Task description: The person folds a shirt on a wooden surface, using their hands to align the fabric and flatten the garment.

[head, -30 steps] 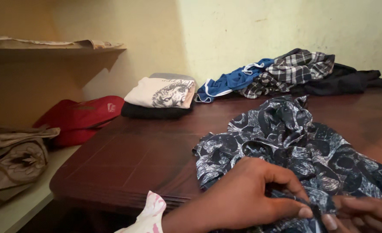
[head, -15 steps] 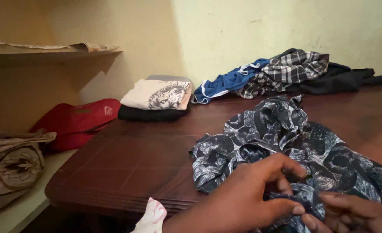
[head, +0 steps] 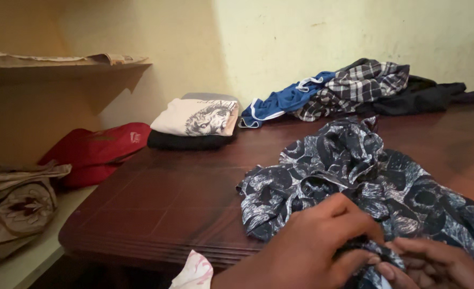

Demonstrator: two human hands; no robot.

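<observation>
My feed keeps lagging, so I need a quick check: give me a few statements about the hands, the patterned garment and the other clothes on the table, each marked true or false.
1. Both the left hand and the right hand pinch the dark patterned garment. True.
2. The garment lies neatly folded. False: it is crumpled in a heap on the wooden table.
3. The folded stack has a cream printed shirt on top. True.
4. The blue shorts lie on the red bag. False: they lie on the table by the wall, beside the plaid shirt.
</observation>
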